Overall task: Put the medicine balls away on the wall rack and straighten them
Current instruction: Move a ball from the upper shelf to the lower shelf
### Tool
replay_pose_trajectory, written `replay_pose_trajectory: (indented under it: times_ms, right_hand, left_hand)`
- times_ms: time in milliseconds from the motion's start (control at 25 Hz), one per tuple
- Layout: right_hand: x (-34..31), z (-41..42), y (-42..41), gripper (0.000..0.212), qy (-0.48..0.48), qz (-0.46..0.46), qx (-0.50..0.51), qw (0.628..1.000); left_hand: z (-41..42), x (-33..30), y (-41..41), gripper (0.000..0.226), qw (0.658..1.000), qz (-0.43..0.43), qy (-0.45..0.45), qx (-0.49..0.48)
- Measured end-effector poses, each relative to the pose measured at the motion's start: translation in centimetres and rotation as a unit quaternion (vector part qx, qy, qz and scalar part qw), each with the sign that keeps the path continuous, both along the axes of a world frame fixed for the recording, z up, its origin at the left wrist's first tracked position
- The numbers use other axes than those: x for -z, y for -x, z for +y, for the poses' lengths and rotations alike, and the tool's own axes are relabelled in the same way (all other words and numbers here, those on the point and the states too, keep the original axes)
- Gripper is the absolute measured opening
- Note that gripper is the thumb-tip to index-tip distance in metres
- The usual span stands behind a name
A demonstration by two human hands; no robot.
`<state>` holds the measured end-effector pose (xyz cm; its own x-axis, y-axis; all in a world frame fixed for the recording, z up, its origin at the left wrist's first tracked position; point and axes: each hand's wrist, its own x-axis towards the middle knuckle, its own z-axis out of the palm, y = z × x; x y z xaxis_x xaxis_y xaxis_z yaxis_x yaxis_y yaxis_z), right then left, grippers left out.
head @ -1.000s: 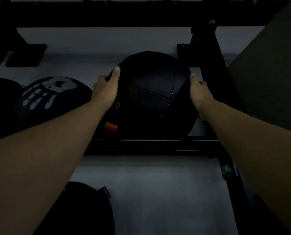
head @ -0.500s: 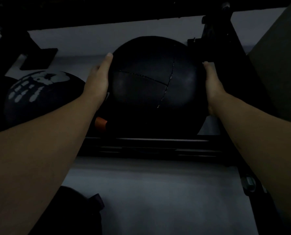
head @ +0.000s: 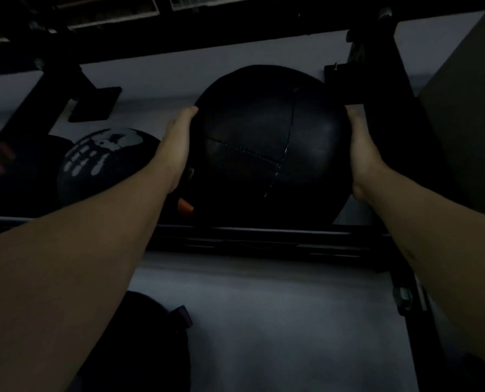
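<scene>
There, black medicine ball [head: 269, 148] clasped between left hand [head: 176, 148] and right hand [head: 361, 154].

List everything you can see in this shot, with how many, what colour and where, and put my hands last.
plain medicine ball: one, black with stitched seams, on the rack's rail, right of centre, held at both sides
printed medicine ball: one, black with a pale print, on the same rail to the left
orange tab: one, low between the two balls
wall rack: one, black bars and brackets, across the frame and up the right side
wall: grey, behind the rack
dark ball-like object: one, black, bottom left, too dark to identify
left hand: flat against the plain ball's left side
right hand: flat against its right side
</scene>
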<state>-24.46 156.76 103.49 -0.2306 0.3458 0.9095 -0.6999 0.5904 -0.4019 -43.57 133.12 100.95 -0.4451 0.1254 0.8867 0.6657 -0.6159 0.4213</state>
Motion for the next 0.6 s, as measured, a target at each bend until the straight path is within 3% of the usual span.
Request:
replay_pose_trajectory:
  times_ms: [200, 320, 400, 600]
  right_hand:
    - [1.1, -4.5, -4.0, 0.083, 0.025, 0.017, -0.005, 1.0]
    - [2.0, -8.5, -6.2, 0.106, 0.043, 0.002, 0.015, 0.999]
    - [3.1, -11.4, -7.3, 0.117, 0.053, -0.012, 0.028, 0.998]
    - [7.5, -17.4, -10.0, 0.092, 0.071, 0.068, 0.059, 0.993]
  left_hand:
    - [-2.9, 1.5, -3.1, 0.082, 0.998, -0.007, -0.057, 0.02]
    - [-5.7, 2.5, -4.7, 0.101, 0.991, -0.034, -0.04, 0.127]
    - [-7.3, 3.8, -5.5, 0.101, 0.985, -0.034, -0.025, 0.166]
    - [-11.1, 7.6, -7.7, 0.094, 0.977, -0.058, -0.057, 0.196]
